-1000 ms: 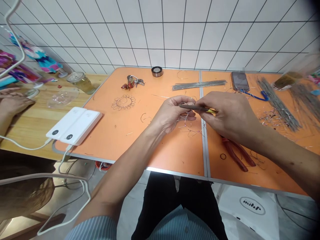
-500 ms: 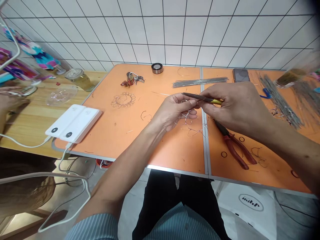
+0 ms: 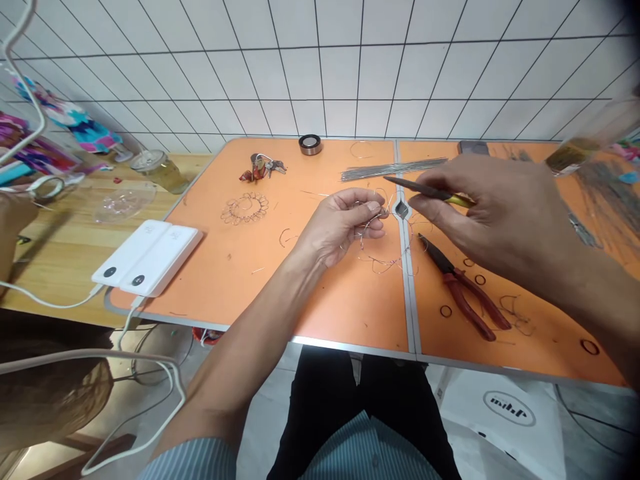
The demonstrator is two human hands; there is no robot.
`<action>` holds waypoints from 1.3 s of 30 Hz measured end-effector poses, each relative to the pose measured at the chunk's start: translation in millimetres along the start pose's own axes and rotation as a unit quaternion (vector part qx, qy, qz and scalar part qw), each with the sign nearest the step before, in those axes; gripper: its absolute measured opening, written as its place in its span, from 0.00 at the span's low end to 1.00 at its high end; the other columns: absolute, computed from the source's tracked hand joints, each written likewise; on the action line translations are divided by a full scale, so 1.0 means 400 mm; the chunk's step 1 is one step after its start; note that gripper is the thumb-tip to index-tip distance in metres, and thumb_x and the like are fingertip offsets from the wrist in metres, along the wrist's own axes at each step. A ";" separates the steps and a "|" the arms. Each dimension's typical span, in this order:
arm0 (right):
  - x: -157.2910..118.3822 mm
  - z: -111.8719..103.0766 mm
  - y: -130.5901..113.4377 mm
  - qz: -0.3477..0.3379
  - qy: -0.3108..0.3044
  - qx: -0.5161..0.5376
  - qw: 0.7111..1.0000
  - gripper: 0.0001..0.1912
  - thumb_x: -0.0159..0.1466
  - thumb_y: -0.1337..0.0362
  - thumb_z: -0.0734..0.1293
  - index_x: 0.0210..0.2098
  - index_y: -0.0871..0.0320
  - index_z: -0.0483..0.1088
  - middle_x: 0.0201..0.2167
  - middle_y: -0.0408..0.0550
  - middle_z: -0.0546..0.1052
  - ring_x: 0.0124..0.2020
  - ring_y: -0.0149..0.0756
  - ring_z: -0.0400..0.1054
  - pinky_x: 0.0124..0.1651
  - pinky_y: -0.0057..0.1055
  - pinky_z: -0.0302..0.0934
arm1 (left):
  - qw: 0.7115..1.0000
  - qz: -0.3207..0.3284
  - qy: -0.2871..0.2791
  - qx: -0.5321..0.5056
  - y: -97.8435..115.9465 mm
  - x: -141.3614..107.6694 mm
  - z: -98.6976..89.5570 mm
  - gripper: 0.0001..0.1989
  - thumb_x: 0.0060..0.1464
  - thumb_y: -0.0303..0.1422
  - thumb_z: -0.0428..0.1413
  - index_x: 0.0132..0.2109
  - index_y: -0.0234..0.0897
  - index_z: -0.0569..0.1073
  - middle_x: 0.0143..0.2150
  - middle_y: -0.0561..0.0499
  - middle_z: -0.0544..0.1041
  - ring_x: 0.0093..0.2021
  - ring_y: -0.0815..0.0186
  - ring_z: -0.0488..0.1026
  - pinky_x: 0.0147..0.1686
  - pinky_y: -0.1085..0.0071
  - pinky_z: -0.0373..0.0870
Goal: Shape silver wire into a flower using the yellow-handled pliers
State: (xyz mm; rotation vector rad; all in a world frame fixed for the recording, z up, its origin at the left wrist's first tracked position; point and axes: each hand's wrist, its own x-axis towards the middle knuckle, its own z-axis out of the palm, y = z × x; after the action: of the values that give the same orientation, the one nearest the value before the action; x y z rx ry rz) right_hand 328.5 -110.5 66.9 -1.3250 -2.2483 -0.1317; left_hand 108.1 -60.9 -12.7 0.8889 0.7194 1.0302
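Note:
Above the middle of the orange table, my left hand (image 3: 350, 223) pinches a piece of thin, bent silvery wire (image 3: 361, 235) between thumb and fingers. Loops of it stick out around the fingertips. My right hand (image 3: 493, 207), just to the right and apart from it, grips a slim dark pointed tool (image 3: 417, 189) with a yellow handle part; its tip points left toward the wire. Below the hands lies a looped wire strand (image 3: 385, 261). Red-handled pliers (image 3: 465, 287) rest under my right hand. A ring of wire loops (image 3: 245, 209) lies to the left.
A bundle of straight wires (image 3: 393, 169) lies at the back, near a roll of tape (image 3: 310, 145) and some keys (image 3: 270, 165). White power banks (image 3: 147, 257) stand at the left edge. A co-worker's hand (image 3: 17, 213) shows far left. More wires (image 3: 610, 200) lie right.
My right hand has drawn back to the right with the pointed tool, away from my left hand. My left hand still holds the wire, slightly turned. The view has shifted a little.

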 end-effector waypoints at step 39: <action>-0.029 0.073 0.002 0.102 -0.004 0.053 0.993 0.14 0.73 0.63 0.72 0.55 0.44 0.85 0.43 0.46 0.91 0.41 0.52 0.86 0.40 0.44 0.70 | 0.999 0.038 -0.015 0.021 -0.003 -0.002 0.000 0.11 0.56 0.30 0.78 0.41 0.34 0.84 0.38 0.51 0.85 0.31 0.72 0.81 0.36 0.72 0.86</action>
State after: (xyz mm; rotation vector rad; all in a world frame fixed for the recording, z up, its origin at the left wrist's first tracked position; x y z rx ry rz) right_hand 322.3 -109.2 36.1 -1.4894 -2.0803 0.0640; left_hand 108.5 -62.2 -13.8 0.9711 0.6887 1.0708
